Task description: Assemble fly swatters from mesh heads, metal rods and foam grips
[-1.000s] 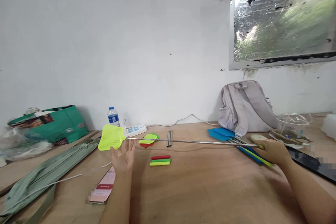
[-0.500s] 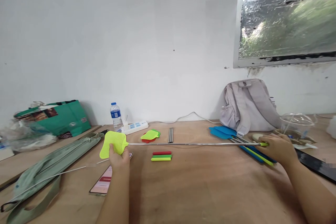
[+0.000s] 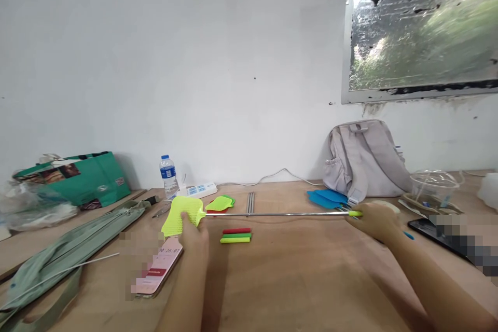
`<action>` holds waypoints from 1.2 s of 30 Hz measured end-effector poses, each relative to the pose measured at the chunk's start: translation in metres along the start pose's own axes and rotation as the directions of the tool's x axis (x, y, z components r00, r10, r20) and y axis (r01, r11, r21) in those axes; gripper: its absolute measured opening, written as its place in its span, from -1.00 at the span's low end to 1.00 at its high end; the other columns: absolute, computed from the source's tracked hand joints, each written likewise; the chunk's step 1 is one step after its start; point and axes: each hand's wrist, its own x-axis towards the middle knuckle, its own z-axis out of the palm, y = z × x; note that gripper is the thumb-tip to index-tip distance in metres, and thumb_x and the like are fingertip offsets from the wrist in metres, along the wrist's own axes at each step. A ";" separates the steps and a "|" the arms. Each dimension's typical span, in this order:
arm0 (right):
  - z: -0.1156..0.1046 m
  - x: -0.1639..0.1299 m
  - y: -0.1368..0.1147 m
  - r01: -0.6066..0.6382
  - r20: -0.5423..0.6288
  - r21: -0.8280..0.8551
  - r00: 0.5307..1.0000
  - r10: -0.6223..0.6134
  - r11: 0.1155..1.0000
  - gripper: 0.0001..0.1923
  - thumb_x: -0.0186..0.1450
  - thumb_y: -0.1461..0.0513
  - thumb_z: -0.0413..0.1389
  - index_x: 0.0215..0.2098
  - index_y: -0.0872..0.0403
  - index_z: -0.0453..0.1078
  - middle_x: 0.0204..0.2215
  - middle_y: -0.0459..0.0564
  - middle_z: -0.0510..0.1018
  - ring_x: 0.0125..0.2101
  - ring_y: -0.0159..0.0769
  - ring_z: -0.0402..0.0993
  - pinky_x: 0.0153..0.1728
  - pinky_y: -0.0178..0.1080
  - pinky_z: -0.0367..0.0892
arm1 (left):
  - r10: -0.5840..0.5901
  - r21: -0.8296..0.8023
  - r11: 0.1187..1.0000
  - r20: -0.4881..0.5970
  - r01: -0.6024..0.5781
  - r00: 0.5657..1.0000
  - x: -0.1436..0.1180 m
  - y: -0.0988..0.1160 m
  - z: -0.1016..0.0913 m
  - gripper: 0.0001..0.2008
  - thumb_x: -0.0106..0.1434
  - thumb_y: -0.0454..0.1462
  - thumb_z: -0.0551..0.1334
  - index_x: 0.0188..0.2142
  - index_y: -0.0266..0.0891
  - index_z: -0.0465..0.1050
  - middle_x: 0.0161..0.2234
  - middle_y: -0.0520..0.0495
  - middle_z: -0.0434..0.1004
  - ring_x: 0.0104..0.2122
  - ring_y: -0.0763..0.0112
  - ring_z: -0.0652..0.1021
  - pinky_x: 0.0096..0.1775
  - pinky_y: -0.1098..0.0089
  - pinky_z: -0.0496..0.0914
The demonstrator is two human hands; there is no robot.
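Observation:
A yellow-green fly swatter [image 3: 272, 213] with a telescopic metal rod stretches level between my hands above the table. My left hand [image 3: 192, 231] pinches its perforated head, thumb on the front. At the other end my right hand [image 3: 373, 219] is wrapped round the yellow-green handle. Beyond the rod lie loose swatter heads [image 3: 220, 204] in yellow-green, green and red, beside several thin metal rods [image 3: 250, 202]. Nearer me, red, green and yellow handles [image 3: 235, 235] rest side by side. Blue swatter heads [image 3: 327, 198] lie behind my right hand, which partly hides their rods and handles.
A phone [image 3: 160, 268] lies by my left forearm, a dark phone [image 3: 439, 236] at the right. Along the wall stand a green bag [image 3: 93, 179], a water bottle [image 3: 168, 176], a power strip [image 3: 200, 190], a grey backpack [image 3: 368, 161] and a clear plastic tub [image 3: 433, 187]. A grey-green bag [image 3: 89, 238] lies left.
My right hand has moved left, and the rod between my hands is shorter. My left hand and the swatter head have shifted slightly right, showing more of the phone.

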 end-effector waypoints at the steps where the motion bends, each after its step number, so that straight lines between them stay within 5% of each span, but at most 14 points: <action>1: -0.002 0.000 -0.012 -0.010 -0.001 0.004 1.000 0.010 1.000 -0.71 0.09 0.04 -0.04 -0.58 -0.01 0.42 -0.60 -0.02 0.50 -0.50 -0.20 0.42 -0.59 -0.32 -0.04 | 0.016 -0.011 1.000 -0.054 -0.017 0.998 -0.006 -0.007 0.006 -0.82 0.20 -0.22 0.10 -0.17 -0.11 0.24 -0.38 0.06 0.44 -0.48 0.54 0.48 -0.54 0.60 0.39; 5: -0.002 -0.002 -0.049 0.038 0.031 0.053 0.999 -0.040 0.998 -0.75 0.08 0.10 -0.03 -0.61 -0.01 0.41 -0.60 -0.04 0.50 -0.51 -0.23 0.42 -0.59 -0.33 -0.05 | 0.011 -0.034 0.999 -0.183 -0.018 0.983 -0.032 -0.024 0.029 -0.87 0.13 -0.36 0.18 -0.29 -0.17 0.34 -0.35 0.06 0.47 -0.40 0.53 0.51 -0.43 0.56 0.45; 12: 0.008 -0.012 -0.091 0.050 0.062 0.170 0.996 -0.061 0.984 -0.77 0.09 0.13 -0.02 -0.54 0.01 0.43 -0.56 -0.01 0.53 -0.49 -0.21 0.45 -0.59 -0.32 0.00 | -0.109 -0.054 0.993 -0.045 0.106 0.993 -0.078 -0.043 0.057 -0.82 0.12 -0.45 0.17 -0.28 -0.21 0.41 -0.26 -0.03 0.51 -0.29 0.46 0.52 -0.35 0.52 0.45; 20: 0.002 -0.020 -0.113 -0.112 0.242 0.261 0.969 0.047 0.959 -0.78 0.08 0.13 0.00 -0.51 0.05 0.43 -0.51 0.02 0.53 -0.46 -0.21 0.45 -0.58 -0.34 0.02 | 0.039 0.016 0.999 -0.086 -0.037 0.996 -0.092 -0.035 0.064 -0.78 0.12 -0.35 0.20 -0.19 -0.21 0.38 -0.19 -0.04 0.46 -0.32 0.53 0.51 -0.40 0.58 0.43; 26: -0.009 -0.026 -0.120 -0.156 0.278 0.309 0.958 0.068 0.938 -0.78 0.09 0.14 -0.01 -0.54 0.07 0.40 -0.53 0.07 0.52 -0.46 -0.17 0.43 -0.57 -0.31 0.02 | 0.041 0.015 0.999 -0.085 -0.040 0.996 -0.096 -0.038 0.065 -0.80 0.15 -0.37 0.17 -0.20 -0.21 0.38 -0.26 -0.03 0.48 -0.45 0.57 0.50 -0.44 0.55 0.43; 31: -0.003 -0.044 -0.149 -0.191 0.390 0.572 0.919 -0.060 0.798 -0.91 0.02 0.24 0.03 -0.58 0.11 0.31 -0.55 0.00 0.47 -0.53 -0.31 0.37 -0.59 -0.36 0.04 | -0.048 0.137 0.990 0.087 0.036 0.995 -0.125 -0.050 0.078 -0.78 0.05 -0.28 0.28 -0.27 -0.26 0.42 -0.36 -0.05 0.51 -0.40 0.47 0.52 -0.43 0.52 0.43; 36: -0.001 -0.054 -0.171 -0.278 0.398 0.662 0.917 -0.012 0.696 -0.89 0.03 0.31 -0.01 -0.64 0.10 0.18 -0.58 -0.06 0.39 -0.52 -0.36 0.31 -0.59 -0.38 0.03 | -0.051 0.230 0.973 0.165 0.011 0.985 -0.147 -0.059 0.085 -0.71 -0.06 -0.19 0.34 -0.36 -0.33 0.44 -0.39 -0.08 0.52 -0.36 0.39 0.52 -0.37 0.47 0.43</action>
